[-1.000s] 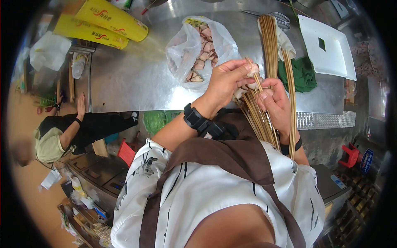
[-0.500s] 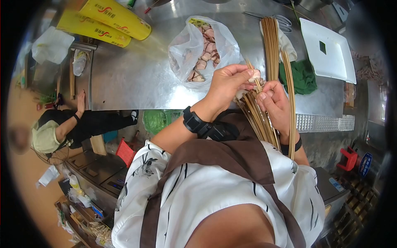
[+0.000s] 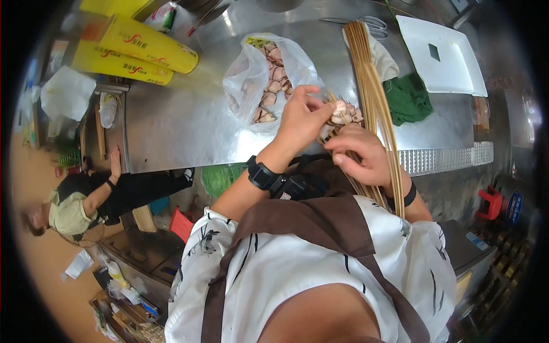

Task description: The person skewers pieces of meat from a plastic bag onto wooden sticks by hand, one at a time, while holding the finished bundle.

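Note:
My left hand [image 3: 303, 119] reaches in from the left, its thumb and a curled finger at a pale meat slice on a thin bamboo skewer; the forefinger is raised. My right hand [image 3: 364, 153] curls over the sticks of several meat skewers [image 3: 345, 114], whose meat ends cluster between my hands. Its palm side is hidden. Behind my left hand lies an open clear plastic bag [image 3: 243, 80] with raw meat slices [image 3: 275, 74] inside. A long bundle of bare bamboo skewers [image 3: 363, 68] passes beside my right hand and over that forearm.
On the metal table [image 3: 171, 120] lie yellow cling-film rolls [image 3: 148, 43], scissors [image 3: 374, 26], a green cloth [image 3: 409, 100] and a white tray [image 3: 457, 68]. At the left, another person [image 3: 74, 208] rests a hand near the table. A red stool [image 3: 490, 203] stands at the right.
My right hand has gone from pinching a single skewer to lying over the bunch. My left forefinger has lifted. The bare skewer bundle now leans together, and the view has shifted slightly.

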A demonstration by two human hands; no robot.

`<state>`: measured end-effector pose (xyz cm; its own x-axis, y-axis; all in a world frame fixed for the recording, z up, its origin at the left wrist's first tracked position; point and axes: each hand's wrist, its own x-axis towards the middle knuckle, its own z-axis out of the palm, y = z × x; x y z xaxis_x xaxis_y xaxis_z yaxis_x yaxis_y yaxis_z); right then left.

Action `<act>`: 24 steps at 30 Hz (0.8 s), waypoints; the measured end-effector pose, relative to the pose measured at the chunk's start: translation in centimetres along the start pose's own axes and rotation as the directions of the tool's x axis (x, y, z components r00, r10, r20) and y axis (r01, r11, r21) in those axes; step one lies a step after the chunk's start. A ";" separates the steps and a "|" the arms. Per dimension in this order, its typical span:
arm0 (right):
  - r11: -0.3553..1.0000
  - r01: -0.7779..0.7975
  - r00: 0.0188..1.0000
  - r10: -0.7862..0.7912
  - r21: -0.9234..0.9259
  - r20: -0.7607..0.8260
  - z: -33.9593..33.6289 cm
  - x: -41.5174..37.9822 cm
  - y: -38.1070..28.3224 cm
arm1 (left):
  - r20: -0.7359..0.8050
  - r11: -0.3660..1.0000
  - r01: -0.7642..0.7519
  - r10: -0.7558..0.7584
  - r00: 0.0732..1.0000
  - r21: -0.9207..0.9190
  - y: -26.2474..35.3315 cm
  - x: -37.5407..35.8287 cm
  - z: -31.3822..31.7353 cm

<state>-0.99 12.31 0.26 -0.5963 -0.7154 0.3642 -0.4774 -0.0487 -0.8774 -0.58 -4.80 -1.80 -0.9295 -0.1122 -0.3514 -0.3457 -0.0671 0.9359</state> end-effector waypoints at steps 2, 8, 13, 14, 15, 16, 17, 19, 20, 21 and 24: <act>0.989 -0.005 0.994 0.021 -0.147 0.104 0.2 0.3 0.0 | -0.148 0.823 -0.339 0.445 0.883 0.456 0.6 0.2 0.1; 0.989 -0.018 0.999 0.024 -0.149 0.038 1.0 0.3 -0.1 | 0.153 0.969 -0.173 0.200 0.968 -0.176 4.3 -0.1 1.8; 0.979 -0.106 0.992 0.117 -0.173 0.054 1.0 0.2 -0.3 | 0.169 0.979 -0.102 0.132 0.977 -0.177 4.4 0.7 2.7; 0.977 -0.136 0.987 0.147 -0.165 0.058 0.9 0.2 -0.4 | 0.184 0.972 -0.062 0.106 0.977 -0.228 4.4 0.8 2.8; 0.974 -0.166 0.982 0.177 -0.156 0.062 0.9 0.2 -0.5 | 0.201 0.961 -0.022 0.080 0.976 -0.276 4.4 0.8 2.9; 0.974 -0.165 0.982 0.177 -0.156 0.062 0.8 0.1 -0.4 | 0.201 0.961 -0.022 0.080 0.976 -0.276 4.4 0.8 3.0; 0.975 -0.160 0.983 0.171 -0.151 0.061 0.9 0.1 -0.3 | 0.184 0.949 -0.043 0.105 0.977 -0.313 4.3 0.7 3.2; 0.977 -0.156 0.984 0.166 -0.143 0.062 1.1 0.0 -0.1 | 0.165 0.935 -0.062 0.127 0.978 -0.350 4.2 0.6 3.1; 0.979 -0.141 0.988 0.148 -0.144 0.042 1.3 -0.1 -0.1 | 0.177 0.936 -0.056 0.124 0.976 -0.347 4.2 0.6 3.0; 0.981 -0.125 0.991 0.129 -0.146 0.022 1.4 0.0 -0.1 | 0.188 0.938 -0.051 0.123 0.974 -0.344 4.3 0.5 2.8; 0.975 -0.116 0.993 0.120 -0.189 0.006 1.5 -0.1 -0.3 | 0.150 0.945 -0.044 0.097 0.984 -0.324 4.5 0.0 2.4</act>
<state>0.17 11.31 -0.03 -0.6451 -0.7206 0.2544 -0.5179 0.1674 -0.8389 -2.48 -2.78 2.47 -0.9673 0.0318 -0.2514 -0.2444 -0.3802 0.8920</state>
